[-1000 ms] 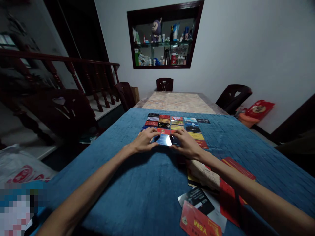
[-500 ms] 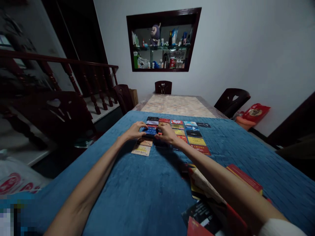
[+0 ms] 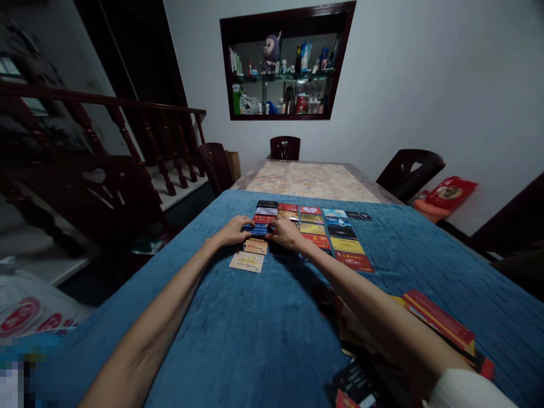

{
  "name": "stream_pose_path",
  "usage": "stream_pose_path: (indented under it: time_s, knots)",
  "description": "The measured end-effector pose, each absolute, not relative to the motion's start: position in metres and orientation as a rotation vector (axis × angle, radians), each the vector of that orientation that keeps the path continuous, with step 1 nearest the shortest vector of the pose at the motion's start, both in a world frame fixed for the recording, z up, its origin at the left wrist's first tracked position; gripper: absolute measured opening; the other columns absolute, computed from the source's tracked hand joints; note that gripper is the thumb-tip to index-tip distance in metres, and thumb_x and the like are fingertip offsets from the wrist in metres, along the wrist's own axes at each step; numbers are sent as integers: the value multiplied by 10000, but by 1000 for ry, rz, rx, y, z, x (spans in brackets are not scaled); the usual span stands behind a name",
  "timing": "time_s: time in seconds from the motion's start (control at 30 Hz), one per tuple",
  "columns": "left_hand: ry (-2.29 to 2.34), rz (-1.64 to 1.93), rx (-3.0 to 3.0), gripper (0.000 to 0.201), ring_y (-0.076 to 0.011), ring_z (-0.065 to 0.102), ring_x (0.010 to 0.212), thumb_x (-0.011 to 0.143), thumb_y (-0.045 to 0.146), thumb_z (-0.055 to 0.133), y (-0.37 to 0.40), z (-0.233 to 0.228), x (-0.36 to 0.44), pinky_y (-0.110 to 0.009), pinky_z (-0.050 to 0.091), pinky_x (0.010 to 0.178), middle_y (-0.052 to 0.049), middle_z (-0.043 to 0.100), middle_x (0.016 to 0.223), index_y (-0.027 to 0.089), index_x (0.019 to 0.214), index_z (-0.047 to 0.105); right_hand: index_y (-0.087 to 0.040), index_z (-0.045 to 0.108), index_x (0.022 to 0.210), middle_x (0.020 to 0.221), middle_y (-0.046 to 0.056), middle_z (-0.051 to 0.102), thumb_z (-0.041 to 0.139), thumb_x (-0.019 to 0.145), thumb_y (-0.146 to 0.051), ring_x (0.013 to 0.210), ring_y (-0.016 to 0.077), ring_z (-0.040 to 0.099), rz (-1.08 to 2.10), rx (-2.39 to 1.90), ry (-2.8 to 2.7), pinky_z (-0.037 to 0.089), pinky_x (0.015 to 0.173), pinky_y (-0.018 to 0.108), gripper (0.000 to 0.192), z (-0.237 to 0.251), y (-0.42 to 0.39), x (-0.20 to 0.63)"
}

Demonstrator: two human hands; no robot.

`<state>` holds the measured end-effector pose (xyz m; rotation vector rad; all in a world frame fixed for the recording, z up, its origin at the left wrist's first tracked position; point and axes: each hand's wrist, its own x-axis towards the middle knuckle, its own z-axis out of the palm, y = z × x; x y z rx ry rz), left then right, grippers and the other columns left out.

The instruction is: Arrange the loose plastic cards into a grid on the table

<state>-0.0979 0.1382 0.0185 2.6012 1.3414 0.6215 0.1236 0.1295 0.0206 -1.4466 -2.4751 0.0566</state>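
Note:
A blue card [image 3: 259, 229] lies in the leftmost column of cards on the cloth. My left hand [image 3: 234, 231] has thumb and fingers on its left edge. From the right side my right hand [image 3: 287, 233] pinches the same card's other edge, covering part of the neighbouring column. Just beyond the blue one is a red card [image 3: 262, 219], then a pale purple card [image 3: 266, 211] and a black card [image 3: 267, 203]. On the near side sit an orange VIP card [image 3: 254, 246] and a cream card [image 3: 247, 262].
More columns of cards lie to the right, including a yellow card [image 3: 347, 245] and a red card [image 3: 354, 261]. Loose cards [image 3: 440, 317] are heaped under my right forearm. A blue cloth [image 3: 238, 323] covers the near table; chairs [image 3: 285, 148] stand around it.
My right fingers have shifted left onto the blue card's edge. The red card beyond it and the VIP card nearer me show more fully now. The view has tilted slightly.

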Motion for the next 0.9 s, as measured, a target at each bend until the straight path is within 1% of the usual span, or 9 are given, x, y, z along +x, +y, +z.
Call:
stream_pose_path:
  time_s: [0.13,0.47,0.6,0.73,0.9]
  knots:
    - [1366,582,2635,294,-271,628,1070,770,210,604,140,15,-98,-407,476,1013,-79,717,1130,172,1033,730,-173,708,1125,1208,147,668,679,866,-376,1170,286,556,45,-1479,-2484,445,910,331,330,22,127,121]
    - [1357,605,2628,308,-248,643,1057,767,184,597,142,11,-97,-370,490,1005,-77,708,1129,160,1042,733,-184,707,1142,1210,140,673,647,882,-415,1172,302,557,25,-1537,-2499,464,915,348,353,25,121,118]
    - [1358,615,2623,310,-241,651,1024,769,196,594,142,11,-96,-367,493,1003,-79,699,1117,161,1042,737,-193,715,1129,1218,136,673,635,888,-414,1167,293,565,17,-1552,-2502,466,924,346,337,27,119,117]
    - [1352,608,2624,301,-247,645,1042,776,209,579,143,11,-97,-373,492,1006,-86,690,1120,160,1026,738,-194,711,1148,1231,138,669,623,892,-425,1190,303,551,12,-1575,-2506,479,913,353,356,29,117,117]
    - [1341,613,2617,313,-260,639,1056,782,245,567,145,11,-98,-397,494,1013,-96,672,1135,168,1036,732,-205,699,1177,1262,128,657,617,896,-425,1210,299,537,16,-1589,-2518,476,935,365,366,33,115,117]
